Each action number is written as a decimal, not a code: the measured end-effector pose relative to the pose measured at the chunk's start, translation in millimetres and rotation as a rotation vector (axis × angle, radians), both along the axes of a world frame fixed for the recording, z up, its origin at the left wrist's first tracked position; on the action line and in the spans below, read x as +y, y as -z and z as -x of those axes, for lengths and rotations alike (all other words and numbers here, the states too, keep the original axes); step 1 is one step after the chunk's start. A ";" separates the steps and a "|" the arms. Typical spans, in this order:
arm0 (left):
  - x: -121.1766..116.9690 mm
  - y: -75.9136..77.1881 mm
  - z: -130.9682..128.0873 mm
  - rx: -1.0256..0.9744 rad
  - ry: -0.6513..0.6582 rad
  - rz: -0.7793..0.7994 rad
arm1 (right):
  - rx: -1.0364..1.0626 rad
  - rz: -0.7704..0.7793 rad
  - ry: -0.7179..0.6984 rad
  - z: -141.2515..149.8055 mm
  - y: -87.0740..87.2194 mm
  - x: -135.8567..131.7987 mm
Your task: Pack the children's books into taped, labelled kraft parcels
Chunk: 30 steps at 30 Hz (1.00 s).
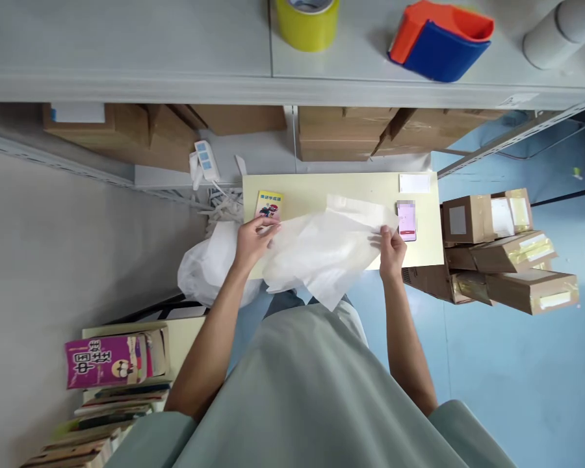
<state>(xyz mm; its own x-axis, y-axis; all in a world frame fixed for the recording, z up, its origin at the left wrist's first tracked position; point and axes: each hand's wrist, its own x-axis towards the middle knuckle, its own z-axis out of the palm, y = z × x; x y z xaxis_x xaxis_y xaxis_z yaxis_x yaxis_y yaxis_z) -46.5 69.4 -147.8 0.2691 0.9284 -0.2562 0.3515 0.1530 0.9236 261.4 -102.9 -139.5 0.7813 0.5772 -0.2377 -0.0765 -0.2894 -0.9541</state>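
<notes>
Head view: white translucent sheet [322, 244] stretched between both hands. Left hand [254, 242] pinched nearly closed at the sheet's left edge; right hand [390, 250] closed on its right edge, thumb on top. Yellow booklet [269, 204], Chinese title too small to read, just beyond the left hand. Phone [406, 221] beside the right hand, text illegible. Magenta book [104, 361], left of and nearer than the left hand, reads "中国娃娃".

yellow tape roll [308, 31] on grey shelf [127, 45] | power strip [207, 160] | cartons [511, 252] stacked right | purple book [102, 361] lower left
</notes>
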 end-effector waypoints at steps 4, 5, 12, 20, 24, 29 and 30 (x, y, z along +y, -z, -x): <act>9.7 17.0 -18.5 0.062 -0.013 -0.091 | 0.047 0.018 0.034 -54.6 26.4 -11.0; 11.8 21.0 -21.6 0.090 -0.008 -0.092 | 0.063 0.016 0.039 -65.8 32.8 -13.7; 4.6 37.4 -32.3 0.241 -0.090 -0.011 | 0.158 0.007 0.004 -107.4 64.2 -21.0; -10.3 27.9 0.6 0.537 -0.198 -0.016 | 0.186 0.012 -0.017 -99.6 63.5 -3.5; -8.9 22.4 50.7 0.778 -0.274 -0.085 | 0.137 0.023 -0.041 -83.9 52.5 4.3; -13.8 25.9 130.2 1.031 -0.389 -0.110 | 0.024 0.053 -0.056 -56.7 37.7 15.6; -15.6 28.9 146.3 1.051 -0.399 -0.117 | 0.002 0.056 -0.059 -50.0 34.6 18.4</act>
<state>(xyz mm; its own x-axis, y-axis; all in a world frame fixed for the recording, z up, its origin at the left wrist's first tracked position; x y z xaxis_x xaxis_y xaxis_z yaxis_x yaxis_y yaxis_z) -192.8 53.8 -176.8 -0.3493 0.9330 -0.0870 0.9078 0.3600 0.2151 311.3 -84.5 -174.1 0.7462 0.6077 -0.2719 -0.0594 -0.3461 -0.9363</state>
